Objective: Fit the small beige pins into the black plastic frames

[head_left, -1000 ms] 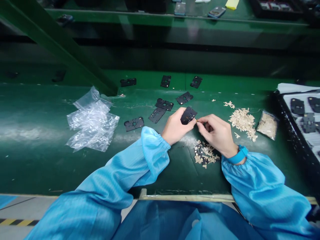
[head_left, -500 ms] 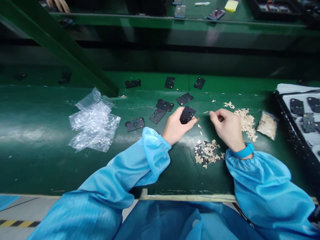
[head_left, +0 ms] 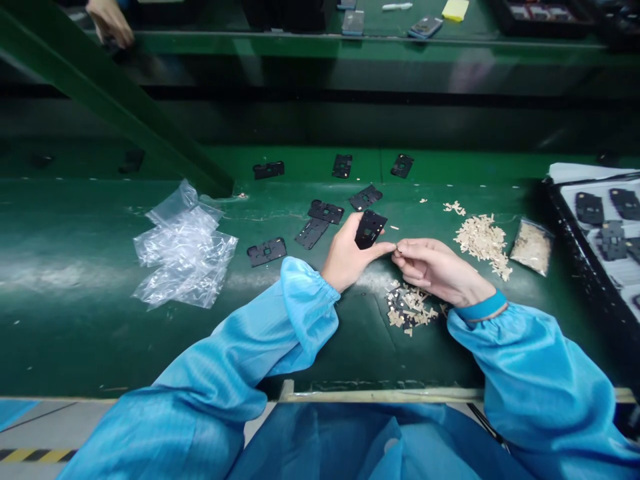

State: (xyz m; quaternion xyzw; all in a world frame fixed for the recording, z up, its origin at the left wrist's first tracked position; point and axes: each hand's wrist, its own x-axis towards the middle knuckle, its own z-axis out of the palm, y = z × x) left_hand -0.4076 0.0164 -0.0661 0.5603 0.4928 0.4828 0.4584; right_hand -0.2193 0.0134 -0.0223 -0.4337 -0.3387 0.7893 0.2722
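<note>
My left hand (head_left: 347,253) is closed around a flat black plastic part (head_left: 371,229), holding it tilted above the bench. The thumb points right and meets the fingertips of my right hand (head_left: 433,267), which are pinched together. Whatever sits between those fingertips is too small to make out. Just below my right hand lies a mixed pile of small beige and black pieces (head_left: 409,308), partly covered by the hand. Farther right is a larger heap of small beige pieces (head_left: 483,239). Several similar black parts (head_left: 326,211) lie flat beyond my left hand.
Clear plastic bags (head_left: 187,247) are heaped at left. A zip bag of beige pieces (head_left: 532,247) lies right of the heap, beside a black-edged tray (head_left: 575,250) holding black parts. A green post (head_left: 150,127) slants across the left. Another person's hand (head_left: 111,25) shows above the far shelf.
My right hand has moved left to meet my left thumb, its fingers now pinched there. The orange bit at the left fingertips no longer shows. The other person's hand has lowered.
</note>
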